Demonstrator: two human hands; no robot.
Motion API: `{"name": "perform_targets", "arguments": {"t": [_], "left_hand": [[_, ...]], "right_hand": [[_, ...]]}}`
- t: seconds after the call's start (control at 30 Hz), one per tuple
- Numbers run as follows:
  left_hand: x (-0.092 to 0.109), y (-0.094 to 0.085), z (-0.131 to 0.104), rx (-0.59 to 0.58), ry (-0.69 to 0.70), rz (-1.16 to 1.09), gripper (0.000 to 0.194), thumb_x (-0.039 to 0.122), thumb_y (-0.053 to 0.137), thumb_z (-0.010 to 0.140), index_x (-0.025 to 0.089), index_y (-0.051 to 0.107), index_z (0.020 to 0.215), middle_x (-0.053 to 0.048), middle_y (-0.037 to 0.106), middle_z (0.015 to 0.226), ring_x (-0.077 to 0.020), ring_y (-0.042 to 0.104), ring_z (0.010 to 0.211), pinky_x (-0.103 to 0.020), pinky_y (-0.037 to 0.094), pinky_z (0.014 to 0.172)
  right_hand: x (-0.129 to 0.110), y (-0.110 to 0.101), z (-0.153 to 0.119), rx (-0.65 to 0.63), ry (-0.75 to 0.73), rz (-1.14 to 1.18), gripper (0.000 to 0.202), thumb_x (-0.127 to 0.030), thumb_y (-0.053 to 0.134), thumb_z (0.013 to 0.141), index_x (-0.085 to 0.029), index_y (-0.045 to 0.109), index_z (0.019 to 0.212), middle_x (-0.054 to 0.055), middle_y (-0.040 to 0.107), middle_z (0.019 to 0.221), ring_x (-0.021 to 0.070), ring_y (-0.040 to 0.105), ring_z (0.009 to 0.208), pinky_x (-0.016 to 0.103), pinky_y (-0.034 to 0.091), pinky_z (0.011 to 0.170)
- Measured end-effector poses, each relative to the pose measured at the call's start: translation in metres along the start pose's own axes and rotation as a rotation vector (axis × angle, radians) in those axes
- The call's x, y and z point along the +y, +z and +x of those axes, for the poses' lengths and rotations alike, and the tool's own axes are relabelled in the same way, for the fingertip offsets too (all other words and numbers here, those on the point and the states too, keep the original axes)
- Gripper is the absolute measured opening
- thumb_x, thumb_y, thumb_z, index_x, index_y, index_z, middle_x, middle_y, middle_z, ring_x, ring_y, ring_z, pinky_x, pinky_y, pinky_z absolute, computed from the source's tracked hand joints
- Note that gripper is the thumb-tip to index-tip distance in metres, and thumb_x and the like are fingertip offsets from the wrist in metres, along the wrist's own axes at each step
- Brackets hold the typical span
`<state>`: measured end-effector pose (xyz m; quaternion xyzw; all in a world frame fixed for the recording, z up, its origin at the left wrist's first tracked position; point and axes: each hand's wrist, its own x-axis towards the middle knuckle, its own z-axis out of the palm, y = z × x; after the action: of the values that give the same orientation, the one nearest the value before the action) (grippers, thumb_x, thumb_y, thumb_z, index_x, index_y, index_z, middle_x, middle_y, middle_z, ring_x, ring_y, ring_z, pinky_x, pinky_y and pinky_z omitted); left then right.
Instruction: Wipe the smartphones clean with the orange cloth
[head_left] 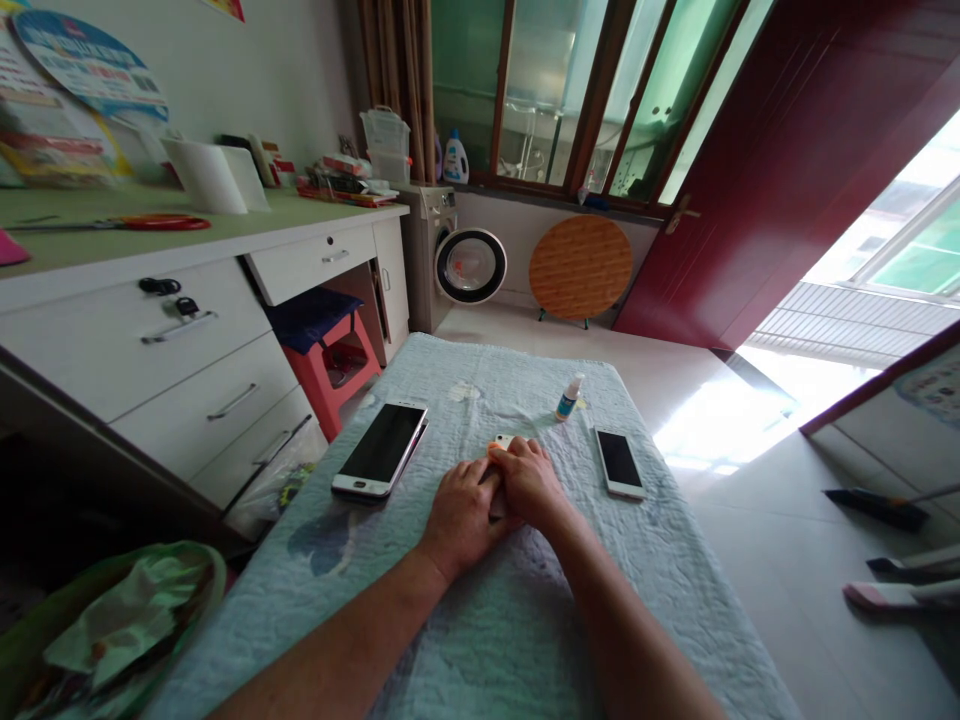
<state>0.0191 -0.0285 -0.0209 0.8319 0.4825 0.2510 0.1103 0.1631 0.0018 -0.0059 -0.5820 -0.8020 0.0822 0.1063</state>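
Observation:
On the cloth-covered table, my left hand (463,515) is closed around the side of a phone (504,440), which is mostly hidden under both hands. My right hand (529,482) lies over its upper part, fingers pressed together on a small orange cloth (495,453). To the left, a large white phone with a dark screen (382,445) rests on top of another dark item. A smaller white phone (620,462) lies to the right, screen up. Beyond my hands a small spray bottle (569,397) stands upright.
A pale blue quilted cloth (465,640) covers the table. Left are a white desk (150,390), a red stool (337,375) and a waste bin (214,575). A washing machine (424,260) and a round wooden board (581,265) stand behind.

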Motion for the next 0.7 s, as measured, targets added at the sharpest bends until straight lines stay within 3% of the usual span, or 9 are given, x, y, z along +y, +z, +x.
{"name": "perform_targets", "arguments": {"t": [0.17, 0.37, 0.7], "left_hand": [[0.001, 0.000, 0.001, -0.003, -0.006, 0.006, 0.063, 0.063, 0.059, 0.081, 0.018, 0.059, 0.125, -0.012, 0.061, 0.117, -0.0311, 0.054, 0.106, -0.045, 0.043, 0.096], [0.005, -0.004, 0.002, -0.017, 0.007, -0.011, 0.053, 0.059, 0.058, 0.084, 0.020, 0.062, 0.119, -0.010, 0.065, 0.116, -0.0299, 0.056, 0.105, -0.044, 0.043, 0.094], [0.003, -0.006, 0.002, -0.055, -0.005, -0.001, 0.061, 0.065, 0.057, 0.081, 0.017, 0.063, 0.118, -0.013, 0.063, 0.123, -0.0320, 0.054, 0.110, -0.046, 0.041, 0.097]], "right_hand": [[-0.004, 0.001, 0.010, 0.029, 0.069, -0.067, 0.024, -0.033, 0.039, 0.098, -0.028, 0.062, 0.105, 0.005, 0.056, 0.099, 0.0208, 0.045, 0.094, 0.030, 0.030, 0.077], [0.005, 0.004, 0.016, 0.075, 0.181, -0.080, 0.027, -0.034, 0.036, 0.099, -0.026, 0.060, 0.107, 0.007, 0.055, 0.102, 0.0215, 0.046, 0.094, 0.031, 0.030, 0.077], [0.012, -0.001, 0.002, 0.033, 0.245, -0.149, 0.022, -0.027, 0.039, 0.096, -0.023, 0.060, 0.103, 0.010, 0.056, 0.103, 0.0247, 0.047, 0.094, 0.034, 0.030, 0.076]]}}
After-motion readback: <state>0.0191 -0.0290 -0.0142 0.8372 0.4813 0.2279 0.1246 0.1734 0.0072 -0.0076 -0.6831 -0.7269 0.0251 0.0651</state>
